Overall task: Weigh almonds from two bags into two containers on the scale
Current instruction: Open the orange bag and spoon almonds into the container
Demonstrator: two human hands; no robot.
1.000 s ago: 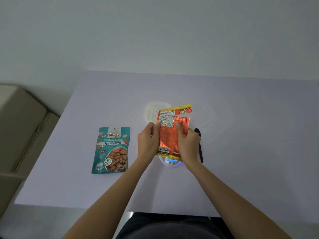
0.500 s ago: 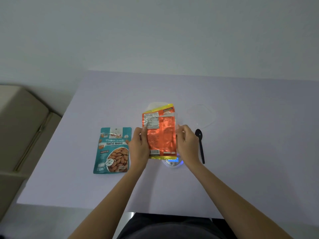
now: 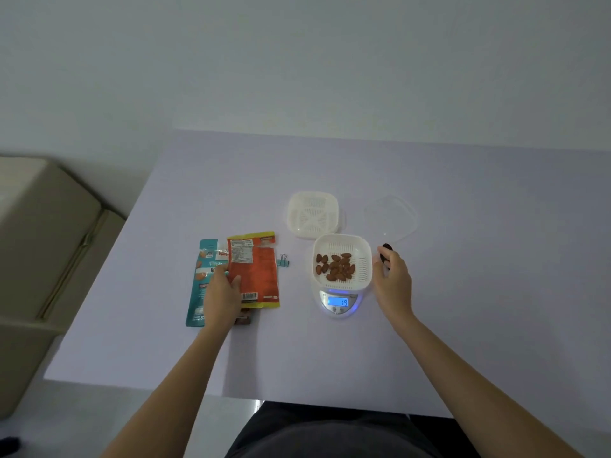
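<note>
A white slotted container with several almonds stands on the small white scale, whose blue display reads 19. An empty second white container sits just behind it. The orange almond bag lies flat, partly over the teal almond bag. My left hand holds the orange bag's left edge with the thumb on top. My right hand is right of the scale and covers the handle of a black spoon; whether it grips the spoon is hidden.
A teal binder clip lies between the bags and the scale. A clear lid rests behind my right hand. A small brown item pokes out under the bags. A beige sofa stands left of the table.
The orange bag, held upright over the scale in both hands, now lies left on the teal bag. My right hand let go and moved to the spoon. The container with almonds is uncovered.
</note>
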